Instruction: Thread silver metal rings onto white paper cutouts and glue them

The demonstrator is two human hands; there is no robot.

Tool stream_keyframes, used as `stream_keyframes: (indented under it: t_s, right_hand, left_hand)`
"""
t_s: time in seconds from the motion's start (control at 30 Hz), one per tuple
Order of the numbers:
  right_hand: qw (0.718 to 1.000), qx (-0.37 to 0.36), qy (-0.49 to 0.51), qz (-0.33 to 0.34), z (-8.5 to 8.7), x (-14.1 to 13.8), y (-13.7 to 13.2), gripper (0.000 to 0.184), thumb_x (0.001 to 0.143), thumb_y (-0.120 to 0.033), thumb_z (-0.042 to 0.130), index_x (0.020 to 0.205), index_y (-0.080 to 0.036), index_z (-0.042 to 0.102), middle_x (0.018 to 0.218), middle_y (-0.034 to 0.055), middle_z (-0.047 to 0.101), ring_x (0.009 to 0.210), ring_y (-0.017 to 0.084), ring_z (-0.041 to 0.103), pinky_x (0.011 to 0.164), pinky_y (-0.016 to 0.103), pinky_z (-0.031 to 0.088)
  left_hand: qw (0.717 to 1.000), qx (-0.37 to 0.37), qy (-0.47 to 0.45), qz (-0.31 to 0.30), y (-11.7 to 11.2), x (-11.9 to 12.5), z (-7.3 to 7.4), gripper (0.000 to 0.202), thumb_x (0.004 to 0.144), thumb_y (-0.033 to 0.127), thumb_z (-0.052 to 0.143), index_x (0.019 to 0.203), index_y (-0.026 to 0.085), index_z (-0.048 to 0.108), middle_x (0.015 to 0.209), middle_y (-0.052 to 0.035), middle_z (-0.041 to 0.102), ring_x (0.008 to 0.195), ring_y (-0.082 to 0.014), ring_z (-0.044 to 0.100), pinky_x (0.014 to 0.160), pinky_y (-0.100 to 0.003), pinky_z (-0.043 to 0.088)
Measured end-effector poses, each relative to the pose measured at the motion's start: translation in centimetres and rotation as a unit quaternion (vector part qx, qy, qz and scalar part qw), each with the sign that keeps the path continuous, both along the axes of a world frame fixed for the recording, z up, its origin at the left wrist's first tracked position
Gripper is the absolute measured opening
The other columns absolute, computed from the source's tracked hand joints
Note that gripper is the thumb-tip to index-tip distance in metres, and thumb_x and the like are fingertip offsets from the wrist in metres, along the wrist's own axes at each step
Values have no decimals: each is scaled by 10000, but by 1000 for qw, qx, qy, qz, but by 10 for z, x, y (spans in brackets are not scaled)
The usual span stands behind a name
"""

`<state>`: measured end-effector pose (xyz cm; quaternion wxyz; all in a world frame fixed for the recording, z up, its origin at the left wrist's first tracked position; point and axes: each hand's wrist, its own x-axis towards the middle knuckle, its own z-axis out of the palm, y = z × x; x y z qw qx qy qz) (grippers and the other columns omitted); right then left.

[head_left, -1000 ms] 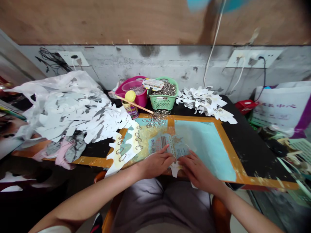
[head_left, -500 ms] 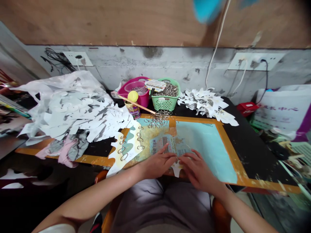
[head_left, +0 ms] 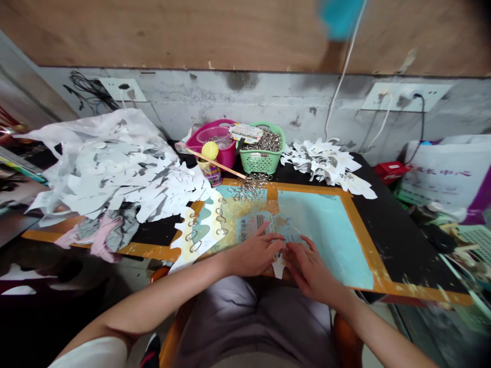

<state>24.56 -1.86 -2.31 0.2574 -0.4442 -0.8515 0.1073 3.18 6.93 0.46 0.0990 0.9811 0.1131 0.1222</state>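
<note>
My left hand point(head_left: 253, 254) and my right hand point(head_left: 310, 268) meet at the near edge of the table, over a blue work mat point(head_left: 326, 225) with an orange border. Between them they pinch a small white paper cutout point(head_left: 279, 265), whose lower tip hangs over the table edge. The fingers of both hands are curled onto it. A loose heap of metal rings point(head_left: 251, 185) lies at the mat's far edge. Finished cutouts with rings point(head_left: 201, 230) lie to the left of my left hand.
A large heap of white cutouts point(head_left: 115, 168) fills the left side, a smaller one point(head_left: 326, 161) the back right. A green basket of rings point(head_left: 262, 148), a pink tub point(head_left: 215, 140) and a yellow-capped bottle point(head_left: 209, 162) stand at the back. Bags point(head_left: 448, 174) crowd the right.
Both hands stay on the cutout with only slight finger shifts; my fingertips have drawn closer together. The view has drifted a little.
</note>
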Motion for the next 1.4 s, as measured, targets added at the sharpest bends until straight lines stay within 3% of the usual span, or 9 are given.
stream_keyframes:
  t_s: [0.27, 0.57, 0.73, 0.9, 1.03, 1.4]
  right_hand:
    - [1000, 11, -6, -2, -7, 2, 3, 557, 921, -128, 451, 1440, -153, 250, 1230, 169, 651, 1121, 291, 617, 1124, 628, 272]
    - [1000, 4, 1, -15, -5, 2, 2, 346, 939, -131, 450, 1277, -187, 396, 1125, 123, 685, 1038, 267, 637, 1109, 603, 268]
    - [1000, -16, 1, -17, 1, 1, 2, 294, 921, -116, 469, 1201, -203, 456, 1030, 83, 711, 975, 254, 630, 1093, 579, 269]
    - [999, -27, -9, -25, 2, 1, 2, 287, 917, -104, 466, 1186, -205, 472, 991, 73, 720, 959, 254, 618, 1085, 569, 249]
    - [999, -26, -8, -29, 1, 0, 2, 299, 918, -105, 474, 1203, -194, 467, 965, 66, 720, 962, 256, 611, 1080, 569, 240]
    - [999, -28, -17, -23, 2, -1, 1, 282, 929, -109, 453, 1197, -192, 485, 983, 72, 708, 965, 251, 584, 1064, 551, 246]
  left_hand:
    - [995, 24, -2, -96, 16, 4, 8, 164, 921, 85, 481, 1048, 184, 514, 1042, -71, 717, 1238, -194, 569, 1237, -528, 107]
    - [987, 118, -34, -102, 13, -3, -6, 130, 928, 99, 496, 970, 199, 566, 936, -42, 726, 1114, -207, 624, 1228, -579, 111]
    - [986, 149, -46, -57, 5, -8, -22, 138, 929, 57, 462, 904, 183, 512, 857, -25, 673, 989, -182, 637, 1204, -576, 233]
    - [993, 101, -66, -5, 2, -6, -30, 117, 958, 101, 436, 898, 190, 484, 834, -22, 645, 969, -180, 626, 1176, -547, 324]
    - [995, 56, -76, 13, -1, -5, -29, 100, 953, 91, 444, 928, 183, 475, 842, -17, 639, 963, -183, 617, 1166, -560, 332]
    - [995, 35, -67, 60, -9, -5, -32, 107, 941, 86, 425, 924, 181, 472, 854, -26, 617, 905, -187, 626, 1149, -571, 339]
